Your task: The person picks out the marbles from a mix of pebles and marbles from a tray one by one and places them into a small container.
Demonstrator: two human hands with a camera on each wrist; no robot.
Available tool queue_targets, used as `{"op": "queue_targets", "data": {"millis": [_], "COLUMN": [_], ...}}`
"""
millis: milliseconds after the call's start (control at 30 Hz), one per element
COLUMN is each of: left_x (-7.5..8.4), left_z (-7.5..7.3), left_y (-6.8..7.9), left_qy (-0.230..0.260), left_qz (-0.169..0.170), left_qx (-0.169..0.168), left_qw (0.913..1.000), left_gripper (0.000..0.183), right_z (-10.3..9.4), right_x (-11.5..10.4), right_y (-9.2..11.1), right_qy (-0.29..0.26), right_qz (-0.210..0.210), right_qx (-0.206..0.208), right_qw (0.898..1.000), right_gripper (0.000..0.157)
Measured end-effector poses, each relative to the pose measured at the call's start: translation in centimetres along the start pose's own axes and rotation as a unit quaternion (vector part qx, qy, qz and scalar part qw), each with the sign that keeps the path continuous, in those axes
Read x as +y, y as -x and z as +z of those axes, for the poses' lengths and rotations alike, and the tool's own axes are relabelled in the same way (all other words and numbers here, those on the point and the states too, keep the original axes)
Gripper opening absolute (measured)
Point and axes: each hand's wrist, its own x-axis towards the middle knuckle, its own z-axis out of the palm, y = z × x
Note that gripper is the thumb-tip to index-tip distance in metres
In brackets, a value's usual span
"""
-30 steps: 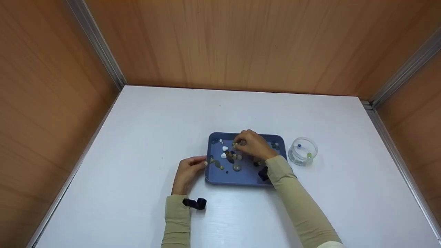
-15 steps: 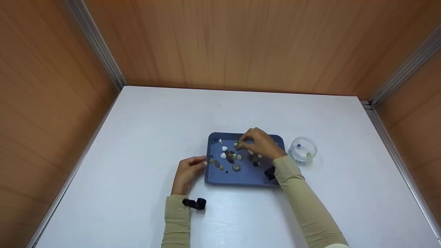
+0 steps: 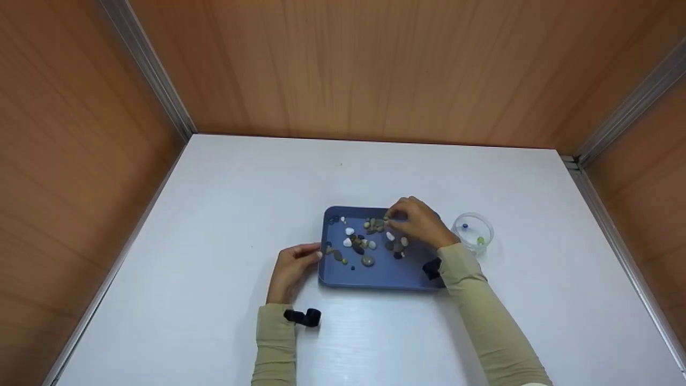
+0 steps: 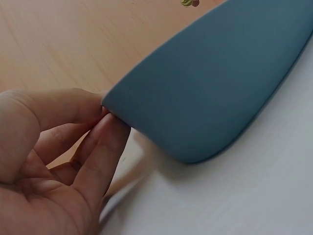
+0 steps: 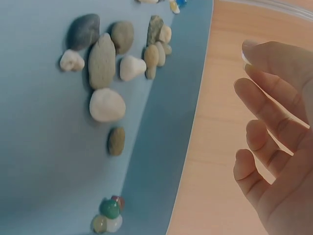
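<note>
My left hand [image 3: 289, 271] pinches the left rim of a blue rectangular tray [image 3: 386, 277]; in the left wrist view its thumb and fingers meet at the tray's edge [image 4: 166, 93]. Small stones lie in groups on the tray. Over the back right part is my right hand [image 3: 420, 222], fingertips close by a cluster of greenish-grey pebbles [image 3: 373, 224]. The right wrist view shows that hand [image 5: 279, 127] with fingers apart and nothing between them. Beside it are a long grey pebble [image 5: 102, 61], a white pebble [image 5: 107, 105] and a shiny green stone [image 5: 110, 208].
Right of the tray stands a clear round container [image 3: 490, 231] with a blue bead [image 3: 465, 226] and a green one [image 3: 481, 240]. The white table [image 3: 177, 257] is bounded by wooden panels [image 3: 343, 69] at the back and sides.
My right hand has shifted rightward across the tray, uncovering the greenish pebble cluster at the back and the grey and white stones right of centre. The left hand keeps its place on the rim.
</note>
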Motion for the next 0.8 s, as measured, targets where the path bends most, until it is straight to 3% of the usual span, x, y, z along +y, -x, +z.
{"op": "queue_targets", "data": {"millis": [567, 800], "left_x": [-0.1, -0.1], "left_z": [-0.2, -0.2], "left_y": [0.0, 0.0], "left_qy": [0.0, -0.005], "left_qz": [0.004, 0.022], "left_qx": [-0.009, -0.011], "left_qw": [1.0, 0.9997], "left_gripper": [0.03, 0.029], "right_z": [-1.7, -2.3], "right_x": [1.2, 1.7], "right_y": [1.5, 2.1], "right_qy": [0.002, 0.004], "right_qz": [0.019, 0.022], "right_qx": [0.026, 0.043], "right_qw": [0.999, 0.999], "right_gripper": [0.016, 0.015]}}
